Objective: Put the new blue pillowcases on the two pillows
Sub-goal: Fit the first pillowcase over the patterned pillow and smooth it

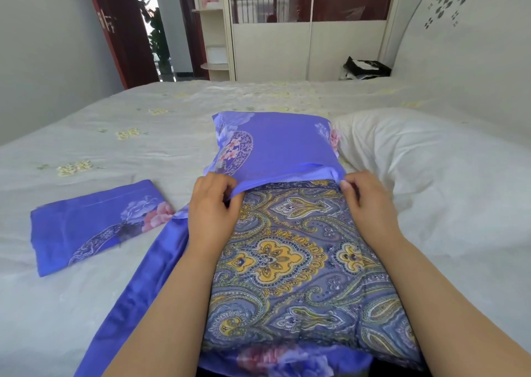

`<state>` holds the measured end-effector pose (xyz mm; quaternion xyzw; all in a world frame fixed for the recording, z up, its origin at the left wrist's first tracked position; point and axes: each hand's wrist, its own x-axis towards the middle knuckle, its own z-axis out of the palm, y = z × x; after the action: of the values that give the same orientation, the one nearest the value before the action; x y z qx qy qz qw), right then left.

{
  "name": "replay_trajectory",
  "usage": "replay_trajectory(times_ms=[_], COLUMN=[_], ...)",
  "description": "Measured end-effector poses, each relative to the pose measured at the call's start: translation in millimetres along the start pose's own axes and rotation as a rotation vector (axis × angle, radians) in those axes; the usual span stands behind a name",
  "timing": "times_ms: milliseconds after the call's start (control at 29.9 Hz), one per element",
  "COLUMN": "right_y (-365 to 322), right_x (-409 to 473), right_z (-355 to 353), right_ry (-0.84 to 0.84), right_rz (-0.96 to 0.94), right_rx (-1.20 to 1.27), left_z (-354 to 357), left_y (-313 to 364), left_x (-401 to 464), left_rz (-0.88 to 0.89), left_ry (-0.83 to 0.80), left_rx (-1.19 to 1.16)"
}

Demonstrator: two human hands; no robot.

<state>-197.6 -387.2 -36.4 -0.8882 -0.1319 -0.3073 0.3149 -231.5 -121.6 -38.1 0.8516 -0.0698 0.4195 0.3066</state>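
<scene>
In the middle of the frame a pillow in a blue-and-yellow paisley cover (293, 264) lies lengthwise on the bed with its pale, flower-embroidered cover (120, 112). Its far end is already inside a blue floral pillowcase of shiny fabric (273, 144), whose open hem crosses the pillow just above the frame's centre. The left hand (211, 204) pinches that hem at the pillow's left edge, thumb and fingers (227, 188) curled over the cloth. The right hand (366, 197) grips the same hem at the right edge, its fingers bent round the fabric. Both forearms reach in from the bottom of the frame along either side of the pillow.

More of the blue fabric runs from beneath the left hand down to the lower left and shows under the pillow's near end at the bottom edge. A second blue floral pillowcase, folded flat (97, 227), lies on the bed at centre left, just beside that trailing cloth. A bare white pillow (425, 170) lies at centre right, touching the right side of the covered one.

In the upper part of the frame stand a cream wardrobe (287, 55), a dark red door (115, 26) at upper left and a white headboard with grey flower marks (459, 32) at upper right, with a black bag (366, 68) beside it.
</scene>
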Motion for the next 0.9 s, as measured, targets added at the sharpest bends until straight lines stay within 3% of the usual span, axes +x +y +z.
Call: replay_trajectory(times_ms=[167, 267, 367, 434, 467, 634, 801, 902], right_y=[-12.7, -17.5, -13.3, -7.3, -5.3, -14.4, -8.1, -6.2], right_x=[-3.6, -3.0, -3.9, -4.3, -5.7, -34.3, -39.8, -43.3], right_z=[-6.3, -10.9, -17.6, -24.7, -27.4, -29.3, -28.1, -28.8], right_ry=[-0.032, -0.064, -0.373, -0.508, -0.492, -0.076, -0.264, -0.408], right_rz=[0.109, 0.178, 0.169, 0.175, 0.173, 0.067, 0.345, 0.393], right_rx=[0.184, 0.247, 0.146, 0.181, 0.206, 0.039, -0.275, -0.434], left_z=[-7.0, -8.2, -6.3, -5.5, -6.0, -15.5, -12.0, -12.5], left_y=[7.6, 4.1, -7.3, -8.9, -6.8, -1.9, -8.8, -10.5], left_x=[0.2, 0.8, 3.2, 4.4, 4.1, 0.7, 1.3, 1.6], left_rz=[0.040, -0.042, -0.147, -0.112, -0.070, -0.030, -0.174, -0.229], left_ry=[0.035, 0.028, -0.047, -0.068, -0.056, -0.062, -0.406, -0.381], left_rx=[-0.032, -0.053, -0.050, -0.057, -0.074, -0.177, -0.151, -0.262])
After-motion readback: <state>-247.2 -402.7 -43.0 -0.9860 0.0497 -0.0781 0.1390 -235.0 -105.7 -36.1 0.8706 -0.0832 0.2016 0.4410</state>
